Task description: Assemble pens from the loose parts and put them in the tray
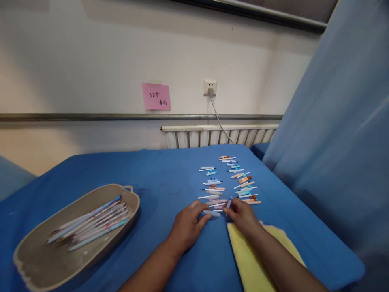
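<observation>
My left hand (190, 223) is closed in a pinch at the left end of a pale pen barrel (214, 213), which lies low over the blue cloth. Between the thumb and fingers of my right hand (241, 213) is a small blue pen piece (229, 201), tilted upright; its lower end is hidden by the fingers. Just beyond both hands, taken-apart pen parts lie in two columns: barrels, caps and thin white refills. The left column (213, 188) ends close to my left fingers. The right column (245, 188) reaches farther back toward the wall.
A beige tray (33, 267) with many pens (94, 223) stands at the left. Under my right forearm lies a yellow cloth or pad (243, 251). Behind the blue-covered table (164, 174) are a white radiator (209, 138) and a plugged cord (219, 119). A blue curtain (340, 134) hangs right.
</observation>
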### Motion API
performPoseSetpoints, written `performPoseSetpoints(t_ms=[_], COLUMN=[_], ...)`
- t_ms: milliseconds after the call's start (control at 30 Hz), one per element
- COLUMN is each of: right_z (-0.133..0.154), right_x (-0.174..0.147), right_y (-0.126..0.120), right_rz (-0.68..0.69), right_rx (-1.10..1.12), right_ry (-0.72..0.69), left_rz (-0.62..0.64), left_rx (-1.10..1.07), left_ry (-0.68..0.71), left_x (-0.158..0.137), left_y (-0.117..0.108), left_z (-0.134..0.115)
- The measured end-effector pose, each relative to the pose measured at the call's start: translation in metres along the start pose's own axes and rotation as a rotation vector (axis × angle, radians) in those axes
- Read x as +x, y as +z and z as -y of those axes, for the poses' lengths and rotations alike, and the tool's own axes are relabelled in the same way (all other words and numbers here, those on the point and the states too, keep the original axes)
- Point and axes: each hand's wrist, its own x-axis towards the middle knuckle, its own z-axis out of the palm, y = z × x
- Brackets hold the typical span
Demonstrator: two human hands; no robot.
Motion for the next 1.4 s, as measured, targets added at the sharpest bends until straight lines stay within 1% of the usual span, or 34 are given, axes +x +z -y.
performPoseSetpoints(t_ms=[100, 233, 400, 500, 600, 700, 767, 900, 1000, 1067, 1133, 1200, 1300, 1400], right_z=[-0.003, -0.003, -0.002, -0.003, -0.003, -0.004, -0.005, -0.007, -0.007, -0.005, -0.004, -0.004, -0.005, -0.006], right_x=[0.000, 0.000, 0.001, 0.001, 0.001, 0.001, 0.002, 0.002, 0.000, -0.001, -0.002, -0.002, -0.001, -0.001], right_y=[0.001, -0.001, -0.006, -0.007, -0.006, -0.005, -0.005, -0.005, -0.006, -0.006, -0.006, -0.007, -0.009, -0.016], right_rz=[0.033, -0.017, -0.004, 0.002, -0.006, -0.008, 0.018, 0.054, 0.058, 0.065, 0.073, 0.091, 0.117, 0.138], right_rx=[0.018, 0.080, 0.089, 0.095, 0.126, 0.135, 0.118, 0.078, 0.013, -0.043, -0.075, -0.072, -0.085, -0.158], right_ry=[-0.017, -0.001, 0.032, 0.046, 0.042, 0.018, 0.011, 0.004, -0.022, -0.038, -0.052, -0.040, 0.004, -0.025], left_rz=[0.009, -0.004, -0.082, -0.077, -0.065, -0.008, 0.022, 0.020, 0.013, 0.002, 0.020, 0.051, 0.073, 0.070], left_rx=[0.049, 0.013, -0.043, -0.094, -0.135, -0.112, -0.065, 0.057, 0.145, 0.165, 0.168, 0.180, 0.184, 0.158], left_ry=[0.018, -0.002, -0.104, -0.172, -0.192, -0.167, -0.145, -0.125, -0.061, -0.022, 0.000, -0.016, -0.079, -0.110], left_x=[-0.002, -0.001, 0.002, 0.004, 0.004, 0.004, 0.004, 0.003, 0.002, 0.000, -0.002, -0.002, -0.001, 0.001], left_y=[-0.002, -0.001, 0.006, 0.012, 0.015, 0.015, 0.013, 0.009, 0.005, 0.002, 0.001, 0.000, 0.003, 0.007], left_z=[-0.005, -0.005, 0.008, 0.017, 0.020, 0.019, 0.016, 0.009, 0.003, -0.001, -0.003, -0.003, 0.000, 0.004])
